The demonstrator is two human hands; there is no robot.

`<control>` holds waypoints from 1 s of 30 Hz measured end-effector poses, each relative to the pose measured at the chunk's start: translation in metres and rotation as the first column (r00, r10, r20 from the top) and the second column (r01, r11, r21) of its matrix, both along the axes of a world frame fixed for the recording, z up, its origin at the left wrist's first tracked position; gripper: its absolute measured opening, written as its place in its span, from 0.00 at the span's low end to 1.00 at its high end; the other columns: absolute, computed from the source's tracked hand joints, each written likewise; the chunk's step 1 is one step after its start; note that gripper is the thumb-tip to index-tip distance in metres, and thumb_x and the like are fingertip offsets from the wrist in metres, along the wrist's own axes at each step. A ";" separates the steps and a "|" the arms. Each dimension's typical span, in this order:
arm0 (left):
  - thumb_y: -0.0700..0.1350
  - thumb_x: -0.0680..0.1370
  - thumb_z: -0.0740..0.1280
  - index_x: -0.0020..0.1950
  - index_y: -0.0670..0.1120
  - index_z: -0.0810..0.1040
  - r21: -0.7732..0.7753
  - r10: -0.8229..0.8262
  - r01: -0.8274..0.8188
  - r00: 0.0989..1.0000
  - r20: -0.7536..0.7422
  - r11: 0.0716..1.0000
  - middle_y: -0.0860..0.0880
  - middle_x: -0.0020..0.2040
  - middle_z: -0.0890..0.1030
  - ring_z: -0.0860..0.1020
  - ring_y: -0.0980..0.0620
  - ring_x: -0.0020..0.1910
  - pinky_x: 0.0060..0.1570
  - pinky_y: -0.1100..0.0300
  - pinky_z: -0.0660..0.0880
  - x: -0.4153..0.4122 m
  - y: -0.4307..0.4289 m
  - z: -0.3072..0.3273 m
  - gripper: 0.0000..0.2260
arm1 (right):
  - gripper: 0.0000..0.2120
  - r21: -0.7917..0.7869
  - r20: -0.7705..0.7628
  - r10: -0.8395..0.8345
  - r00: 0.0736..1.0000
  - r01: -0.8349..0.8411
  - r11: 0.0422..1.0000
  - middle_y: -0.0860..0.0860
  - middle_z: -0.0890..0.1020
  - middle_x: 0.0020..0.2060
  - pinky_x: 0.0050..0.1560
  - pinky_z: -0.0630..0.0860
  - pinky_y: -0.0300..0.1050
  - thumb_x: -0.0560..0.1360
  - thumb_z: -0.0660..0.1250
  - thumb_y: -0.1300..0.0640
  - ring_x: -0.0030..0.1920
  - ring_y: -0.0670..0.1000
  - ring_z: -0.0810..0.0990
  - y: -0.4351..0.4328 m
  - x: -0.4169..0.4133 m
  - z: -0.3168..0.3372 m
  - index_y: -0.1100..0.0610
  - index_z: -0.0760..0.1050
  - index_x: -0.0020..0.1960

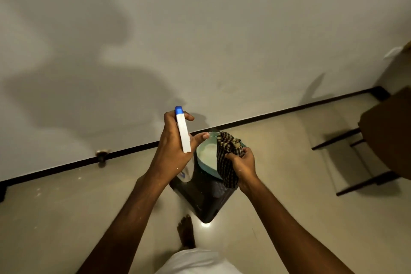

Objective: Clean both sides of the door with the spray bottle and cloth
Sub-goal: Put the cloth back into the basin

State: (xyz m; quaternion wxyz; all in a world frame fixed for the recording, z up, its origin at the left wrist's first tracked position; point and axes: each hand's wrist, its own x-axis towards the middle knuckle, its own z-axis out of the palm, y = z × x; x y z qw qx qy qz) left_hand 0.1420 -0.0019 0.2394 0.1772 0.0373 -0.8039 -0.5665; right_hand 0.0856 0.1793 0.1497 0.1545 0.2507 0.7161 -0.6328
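My left hand (172, 147) grips a spray bottle (183, 133) with a white head and a blue nozzle tip, its clear body hanging below the palm. Its nozzle points toward the pale wall ahead. My right hand (241, 162) grips a dark checked cloth (228, 158), which hangs down from the fingers. Both hands are above a teal bowl (205, 158) that sits on a dark stool (204, 198). No door is in view.
A plain wall (200, 40) with a dark skirting fills the upper view. A metal door stopper (101, 154) is fixed at the wall's foot on the left. A dark wooden chair (382, 140) stands at the right. My bare foot (186, 231) is on the tiled floor.
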 end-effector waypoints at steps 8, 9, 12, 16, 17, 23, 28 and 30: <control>0.59 0.66 0.74 0.64 0.55 0.63 0.008 -0.186 0.186 0.979 0.085 0.982 0.49 0.48 0.77 0.78 0.53 0.40 0.45 0.56 0.80 -0.106 0.033 -0.056 0.32 | 0.11 0.271 0.019 -0.049 0.999 0.042 0.962 0.55 0.82 0.46 0.50 0.81 0.61 0.73 0.69 0.63 0.48 0.59 0.82 0.036 -0.072 -0.068 0.51 0.70 0.47; 0.60 0.66 0.73 0.66 0.53 0.64 -0.011 -0.180 0.183 0.977 0.116 0.983 0.50 0.46 0.77 0.78 0.53 0.40 0.45 0.53 0.80 -0.115 0.037 -0.065 0.34 | 0.11 0.292 0.026 -0.025 0.999 0.016 0.956 0.55 0.82 0.46 0.49 0.81 0.61 0.73 0.70 0.62 0.47 0.59 0.82 0.038 -0.079 -0.077 0.51 0.70 0.48; 0.64 0.64 0.72 0.70 0.49 0.63 -0.076 -0.169 0.191 0.957 0.237 0.979 0.52 0.46 0.77 0.77 0.55 0.41 0.48 0.48 0.79 -0.141 0.044 -0.094 0.40 | 0.11 0.329 0.044 0.061 0.997 -0.072 0.942 0.56 0.81 0.49 0.49 0.80 0.58 0.75 0.71 0.62 0.49 0.59 0.81 0.042 -0.099 -0.109 0.55 0.71 0.54; 0.71 0.66 0.69 0.69 0.54 0.62 -0.122 -0.230 0.267 0.940 0.252 0.956 0.45 0.54 0.80 0.79 0.50 0.44 0.47 0.46 0.80 -0.161 0.041 -0.140 0.38 | 0.14 0.290 0.061 0.113 0.992 -0.126 0.949 0.52 0.79 0.53 0.56 0.78 0.52 0.76 0.71 0.61 0.54 0.54 0.78 0.039 -0.118 -0.149 0.56 0.73 0.60; 0.70 0.66 0.69 0.69 0.52 0.63 -0.127 -0.218 0.257 0.942 0.256 0.958 0.45 0.54 0.81 0.80 0.49 0.43 0.45 0.47 0.80 -0.166 0.039 -0.152 0.39 | 0.14 0.261 0.097 0.124 0.987 -0.146 0.954 0.51 0.80 0.53 0.58 0.78 0.54 0.76 0.72 0.61 0.55 0.54 0.79 0.038 -0.122 -0.162 0.55 0.73 0.60; 0.75 0.67 0.62 0.66 0.48 0.66 -0.209 -0.077 0.125 0.971 0.225 0.970 0.59 0.41 0.76 0.76 0.62 0.33 0.40 0.72 0.76 -0.186 0.034 -0.205 0.38 | 0.17 -0.018 0.375 0.090 0.922 -0.090 0.996 0.56 0.82 0.58 0.55 0.80 0.53 0.76 0.71 0.65 0.57 0.57 0.81 0.044 -0.148 -0.233 0.60 0.76 0.65; 0.77 0.65 0.60 0.67 0.47 0.68 -0.186 -0.095 0.147 0.960 0.262 0.972 0.47 0.51 0.81 0.78 0.57 0.39 0.41 0.61 0.78 -0.193 0.035 -0.235 0.42 | 0.18 -0.022 0.498 0.009 0.867 0.002 1.000 0.56 0.80 0.60 0.58 0.75 0.56 0.78 0.69 0.64 0.58 0.57 0.77 0.051 -0.161 -0.272 0.61 0.74 0.67; 0.77 0.66 0.60 0.66 0.40 0.70 -0.169 -0.106 0.157 0.955 0.277 0.973 0.48 0.50 0.80 0.77 0.57 0.39 0.42 0.61 0.76 -0.195 0.039 -0.242 0.46 | 0.19 0.069 0.483 0.003 0.875 -0.041 0.997 0.58 0.80 0.61 0.62 0.77 0.58 0.78 0.69 0.65 0.61 0.59 0.78 0.054 -0.163 -0.284 0.61 0.73 0.68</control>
